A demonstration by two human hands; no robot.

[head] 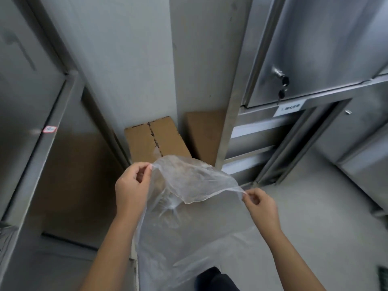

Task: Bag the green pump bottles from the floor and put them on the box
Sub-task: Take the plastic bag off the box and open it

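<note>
A clear plastic bag [189, 223] hangs between my hands, its mouth pulled apart. My left hand [131, 187] pinches the bag's rim at the upper left. My right hand [261, 206] pinches the rim at the right. Just beyond the bag, a taped cardboard box [155, 139] stands on the floor against the wall. No green pump bottle shows in this view; the bag hides part of the floor beneath it.
A second cardboard box [204, 135] stands right of the first, behind a steel post [233, 101]. A steel cabinet [315, 59] with keys in its lock rises on the right. A steel shelf frame [37, 143] and a brown panel [77, 185] stand on the left.
</note>
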